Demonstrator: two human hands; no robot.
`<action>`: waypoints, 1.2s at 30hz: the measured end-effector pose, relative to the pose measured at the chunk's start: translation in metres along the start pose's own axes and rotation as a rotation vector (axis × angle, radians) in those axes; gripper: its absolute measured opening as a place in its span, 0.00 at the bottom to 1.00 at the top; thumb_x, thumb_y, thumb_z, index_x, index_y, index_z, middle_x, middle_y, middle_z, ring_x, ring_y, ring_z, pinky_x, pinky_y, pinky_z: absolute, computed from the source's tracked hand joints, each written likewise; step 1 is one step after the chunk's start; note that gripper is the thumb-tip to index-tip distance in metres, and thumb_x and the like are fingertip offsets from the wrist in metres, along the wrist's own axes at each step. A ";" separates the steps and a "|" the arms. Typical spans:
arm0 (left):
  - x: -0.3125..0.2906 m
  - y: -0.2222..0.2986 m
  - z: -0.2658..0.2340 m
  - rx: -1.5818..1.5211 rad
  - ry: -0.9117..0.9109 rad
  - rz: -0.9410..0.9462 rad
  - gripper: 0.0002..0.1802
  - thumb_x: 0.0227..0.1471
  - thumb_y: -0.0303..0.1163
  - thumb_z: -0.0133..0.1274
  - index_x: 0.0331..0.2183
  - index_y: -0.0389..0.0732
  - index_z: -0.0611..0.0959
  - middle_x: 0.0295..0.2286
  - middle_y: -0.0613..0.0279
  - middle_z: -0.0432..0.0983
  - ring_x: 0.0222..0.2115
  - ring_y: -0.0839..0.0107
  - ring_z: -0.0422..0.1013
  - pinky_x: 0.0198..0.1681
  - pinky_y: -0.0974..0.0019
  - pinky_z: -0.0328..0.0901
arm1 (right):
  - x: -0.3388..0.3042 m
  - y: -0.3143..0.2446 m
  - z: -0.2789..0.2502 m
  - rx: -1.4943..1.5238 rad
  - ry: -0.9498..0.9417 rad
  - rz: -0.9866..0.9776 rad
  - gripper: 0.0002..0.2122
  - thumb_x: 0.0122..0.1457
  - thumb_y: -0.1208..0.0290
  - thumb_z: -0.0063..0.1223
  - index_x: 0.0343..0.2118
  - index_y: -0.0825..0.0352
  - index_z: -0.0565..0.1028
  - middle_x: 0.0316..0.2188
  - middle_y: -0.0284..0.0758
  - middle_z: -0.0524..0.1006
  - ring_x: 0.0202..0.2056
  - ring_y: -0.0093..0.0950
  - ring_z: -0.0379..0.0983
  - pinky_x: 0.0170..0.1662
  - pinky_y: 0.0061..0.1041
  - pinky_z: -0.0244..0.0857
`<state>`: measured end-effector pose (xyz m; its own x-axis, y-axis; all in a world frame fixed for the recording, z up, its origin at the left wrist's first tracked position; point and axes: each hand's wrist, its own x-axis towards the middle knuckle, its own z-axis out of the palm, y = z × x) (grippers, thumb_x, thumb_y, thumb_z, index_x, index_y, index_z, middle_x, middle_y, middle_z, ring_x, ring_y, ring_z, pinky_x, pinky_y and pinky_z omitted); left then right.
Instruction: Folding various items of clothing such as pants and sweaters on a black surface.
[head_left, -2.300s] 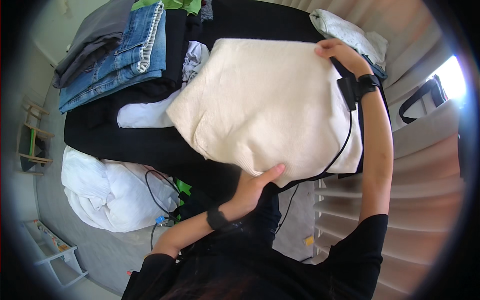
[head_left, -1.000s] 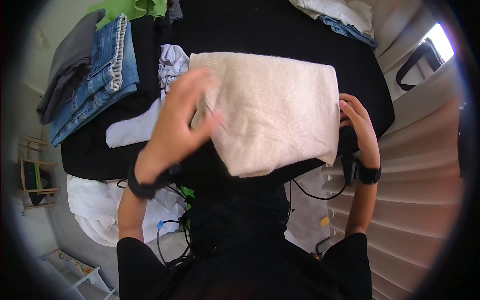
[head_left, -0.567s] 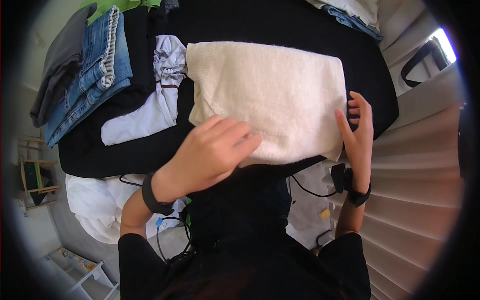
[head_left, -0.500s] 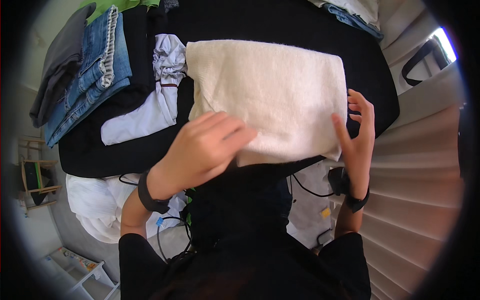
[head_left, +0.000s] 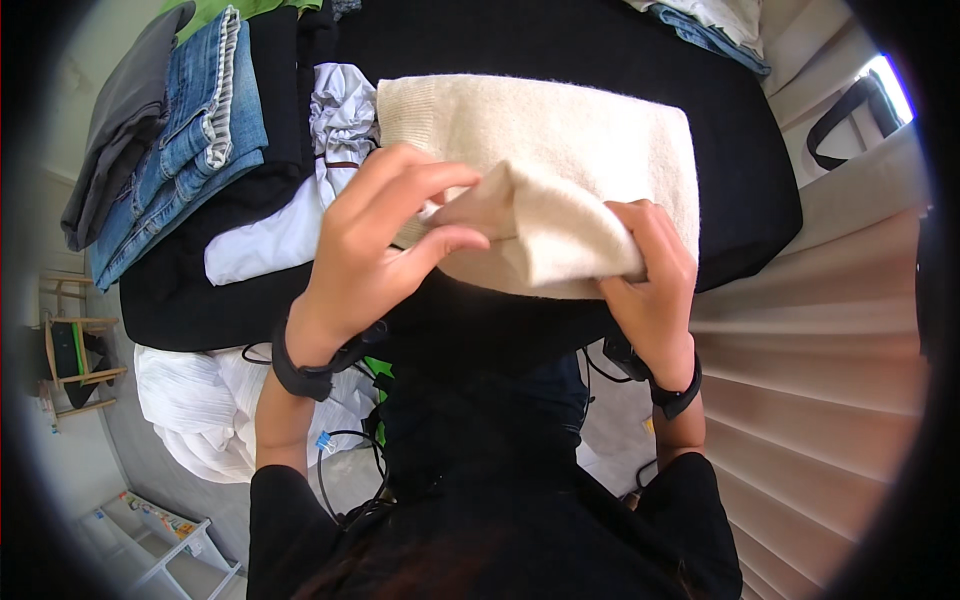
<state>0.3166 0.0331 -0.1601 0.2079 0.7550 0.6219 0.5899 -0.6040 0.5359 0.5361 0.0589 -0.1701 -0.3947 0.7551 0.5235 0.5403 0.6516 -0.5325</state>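
A cream knitted sweater [head_left: 590, 125] lies folded into a rough rectangle on the black-covered table, its ribbed edge at the left. My right hand [head_left: 650, 280] pinches the sweater's near edge, where a flap is lifted and curls up in a fold. Just left of that flap is my left hand [head_left: 375, 240], its thumb and index finger spread apart. Its other fingers are partly hidden beside the fabric, so I cannot tell whether they touch it. A dark wristband circles each of my wrists.
A white sleeve-like garment [head_left: 270, 245] with gathered fabric lies left of the sweater. Folded blue jeans [head_left: 190, 150] and dark grey clothing [head_left: 125, 120] are farther left. White cloth [head_left: 190, 410] is heaped below the table [head_left: 740, 200]. A beige curtain [head_left: 800, 380] hangs at the right.
My right hand has moved inward from the sweater's right side and taken hold of its near edge, lifting a flap. The left hand has moved up and left, its fingers spreading.
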 end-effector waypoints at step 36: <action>0.046 -0.044 0.023 0.175 -0.031 0.409 0.11 0.35 0.25 0.48 0.28 0.36 0.74 0.28 0.54 0.71 0.28 0.57 0.67 0.33 0.63 0.62 | 0.018 -0.032 -0.006 -0.078 0.296 -0.579 0.14 0.28 0.76 0.52 0.24 0.71 0.73 0.22 0.37 0.69 0.22 0.29 0.66 0.26 0.22 0.60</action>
<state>0.3179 0.1009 -0.1681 0.4736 0.4721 0.7435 0.5770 -0.8041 0.1431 0.5165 0.0509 -0.1394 -0.4229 0.2244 0.8779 0.3581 0.9314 -0.0655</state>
